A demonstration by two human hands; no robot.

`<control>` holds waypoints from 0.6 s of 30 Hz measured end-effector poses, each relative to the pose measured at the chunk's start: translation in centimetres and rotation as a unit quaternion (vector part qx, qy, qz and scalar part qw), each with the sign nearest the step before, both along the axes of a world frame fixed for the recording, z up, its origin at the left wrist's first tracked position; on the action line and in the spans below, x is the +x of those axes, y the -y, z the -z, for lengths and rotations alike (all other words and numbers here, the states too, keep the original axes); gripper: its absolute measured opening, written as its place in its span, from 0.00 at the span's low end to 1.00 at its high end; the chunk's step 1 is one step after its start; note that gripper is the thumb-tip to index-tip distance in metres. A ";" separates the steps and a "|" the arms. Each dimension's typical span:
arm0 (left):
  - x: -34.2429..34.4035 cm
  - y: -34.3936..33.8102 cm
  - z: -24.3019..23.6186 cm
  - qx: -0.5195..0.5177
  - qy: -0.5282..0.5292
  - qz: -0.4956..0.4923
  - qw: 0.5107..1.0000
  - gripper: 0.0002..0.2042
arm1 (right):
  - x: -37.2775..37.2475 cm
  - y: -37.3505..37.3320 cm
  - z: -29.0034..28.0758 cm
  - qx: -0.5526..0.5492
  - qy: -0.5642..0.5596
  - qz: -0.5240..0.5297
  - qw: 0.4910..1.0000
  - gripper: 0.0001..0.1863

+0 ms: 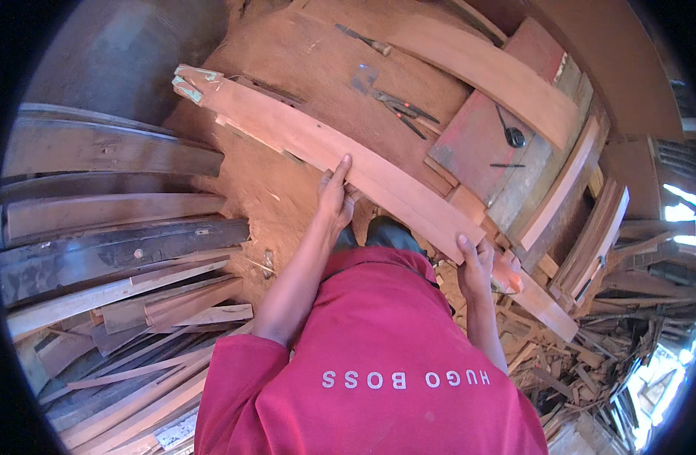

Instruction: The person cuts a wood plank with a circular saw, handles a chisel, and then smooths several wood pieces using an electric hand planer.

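Observation:
A long, smooth, reddish wooden board (397, 186) lies slantwise in front of me, from the upper left down to the right. My left hand (336, 191) grips its near edge around the middle, thumb on the upper face and fingers underneath. At the right end my right hand (475, 262) pinches the board, with its thumb on top. The board's far left end is beside a block with pale green patches (196, 83). What supports the board from below is mostly hidden.
Pliers (401, 108) and a chisel-like tool (363, 39) lie on the sawdust-covered ground beyond the board. A small black object (513, 136) sits on a reddish panel (484, 140). Stacked planks (113, 216) line the left; wood scraps (583, 371) are heaped at lower right.

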State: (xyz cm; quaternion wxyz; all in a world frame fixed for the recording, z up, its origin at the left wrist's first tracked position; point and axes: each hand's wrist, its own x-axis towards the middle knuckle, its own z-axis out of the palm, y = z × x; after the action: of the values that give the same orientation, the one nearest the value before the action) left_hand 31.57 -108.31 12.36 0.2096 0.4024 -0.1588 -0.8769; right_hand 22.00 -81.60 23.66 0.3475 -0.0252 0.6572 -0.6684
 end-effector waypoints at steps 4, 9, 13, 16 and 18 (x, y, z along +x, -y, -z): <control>1.2 2.3 -1.1 -0.053 0.047 -0.025 0.997 0.24 | 0.9 3.4 -1.2 0.008 0.032 -0.030 0.999 0.25; 5.7 6.1 -2.3 -0.107 -0.039 -0.016 0.993 0.26 | 2.4 7.3 -7.9 -0.082 0.177 -0.150 0.969 0.30; 6.7 1.5 -8.1 -0.023 -0.153 -0.124 0.980 0.31 | 2.7 11.2 -13.1 -0.224 0.129 -0.297 0.919 0.33; 6.8 -4.2 -17.9 -0.098 -0.314 -0.121 0.936 0.30 | 2.3 13.7 -14.7 -0.260 0.069 -0.395 0.878 0.35; 7.1 -5.2 -18.8 -0.115 -0.310 -0.179 0.927 0.28 | 1.3 13.0 -15.0 -0.257 0.052 -0.445 0.856 0.36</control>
State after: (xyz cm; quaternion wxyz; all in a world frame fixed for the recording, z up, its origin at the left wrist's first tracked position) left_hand 38.62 -103.12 31.16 0.4465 0.1058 -0.1109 -0.8816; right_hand 23.35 -94.59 38.61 0.6224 -0.3685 0.3619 -0.5881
